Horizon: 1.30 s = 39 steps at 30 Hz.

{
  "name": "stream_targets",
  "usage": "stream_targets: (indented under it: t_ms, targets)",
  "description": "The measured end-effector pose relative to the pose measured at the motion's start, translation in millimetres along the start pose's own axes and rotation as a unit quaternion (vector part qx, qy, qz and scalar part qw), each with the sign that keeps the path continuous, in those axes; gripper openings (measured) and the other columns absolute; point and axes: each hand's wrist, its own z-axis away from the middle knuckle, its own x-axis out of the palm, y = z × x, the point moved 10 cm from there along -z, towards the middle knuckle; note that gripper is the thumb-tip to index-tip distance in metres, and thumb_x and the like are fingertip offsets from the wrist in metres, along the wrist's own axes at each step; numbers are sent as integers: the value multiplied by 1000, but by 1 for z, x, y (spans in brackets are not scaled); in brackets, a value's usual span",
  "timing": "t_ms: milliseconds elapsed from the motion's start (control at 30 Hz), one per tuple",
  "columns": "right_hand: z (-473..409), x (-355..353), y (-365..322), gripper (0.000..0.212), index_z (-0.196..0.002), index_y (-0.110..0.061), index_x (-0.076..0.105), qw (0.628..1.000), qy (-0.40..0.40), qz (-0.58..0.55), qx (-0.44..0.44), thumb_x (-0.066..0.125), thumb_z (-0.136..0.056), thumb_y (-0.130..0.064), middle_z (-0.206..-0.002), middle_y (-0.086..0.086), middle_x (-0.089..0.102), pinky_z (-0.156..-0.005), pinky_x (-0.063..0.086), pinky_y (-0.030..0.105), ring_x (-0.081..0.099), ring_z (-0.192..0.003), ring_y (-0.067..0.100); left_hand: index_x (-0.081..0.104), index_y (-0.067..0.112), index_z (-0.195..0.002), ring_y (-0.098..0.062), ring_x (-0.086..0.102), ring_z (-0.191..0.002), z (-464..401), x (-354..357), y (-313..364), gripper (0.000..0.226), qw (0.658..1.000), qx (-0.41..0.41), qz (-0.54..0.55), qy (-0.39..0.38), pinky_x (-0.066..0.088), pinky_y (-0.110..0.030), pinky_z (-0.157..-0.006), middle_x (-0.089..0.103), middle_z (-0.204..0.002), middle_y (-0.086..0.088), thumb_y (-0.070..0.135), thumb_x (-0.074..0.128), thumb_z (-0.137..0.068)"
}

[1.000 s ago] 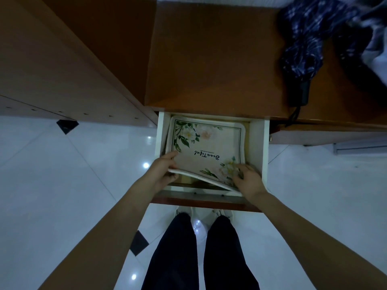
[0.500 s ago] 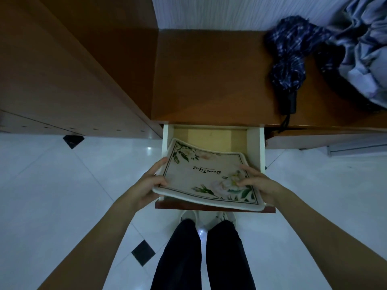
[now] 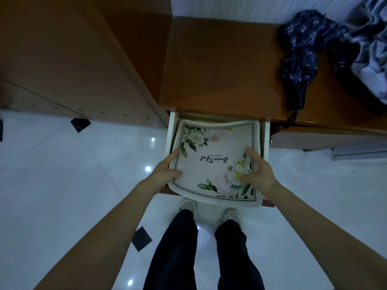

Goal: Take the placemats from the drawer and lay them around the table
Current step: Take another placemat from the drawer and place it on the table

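Observation:
A cream placemat stack with a floral print, a dark border line and script lettering is held above the open white-walled drawer. My left hand grips its left edge, thumb on top. My right hand grips the right edge, thumb lying on the printed flowers. The stack covers the drawer's inside and its near edge sticks out past the drawer front, over my shoes.
The drawer belongs to a brown wooden cabinet. A folded dark plaid umbrella and a bundle of cloth lie on its top at the right. A tall wooden panel stands to the left. Glossy white floor tiles surround my legs.
The placemats were lifted out of the drawer and are now higher and closer to me, held level in both hands. My view has shifted slightly towards the cabinet.

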Motion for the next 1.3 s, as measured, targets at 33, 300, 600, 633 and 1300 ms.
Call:
stream_targets:
  t_ms: [33,300,600,633,1300]
  targets:
    - [2,-4,-6,97,-147,-18,34,1000,5,0,-15,68,-67,24,-147,1,37,-88,34,8,35,-124,7,28,29,-148,-6,52,-106,5,0,4,73,1000,13,8,9,48,-10,-82,39,-133,13,-6,56,-90]
    - [45,-41,-58,94,-147,-19,35,997,-24,29,-71,70,-69,20,-136,-7,40,-77,37,-2,36,-123,5,33,41,-142,-16,48,-122,67,11,32,75,995,65,42,63,47,-30,-94,40,-145,8,-8,53,-90]
    - [185,-61,-182,91,-147,-18,35,972,-110,76,-195,66,-71,21,-141,-5,40,-76,48,5,44,-123,10,30,32,-147,-11,42,-123,263,22,83,76,966,135,106,192,44,-8,-75,35,-147,9,-9,54,-87]
    - [203,-60,-204,90,-147,-16,34,963,-121,84,-226,64,-72,23,-143,-4,38,-71,47,3,42,-123,9,29,31,-148,-10,41,-123,288,19,90,77,957,154,116,216,44,-7,-75,35,-146,11,-9,55,-87]
    - [565,110,-346,96,-143,-35,39,763,-411,182,-465,68,-71,20,-143,-5,46,-70,51,11,57,-110,4,52,49,-126,-18,59,-107,736,-12,-31,74,775,245,263,520,52,-36,-90,53,-128,12,8,72,-67]
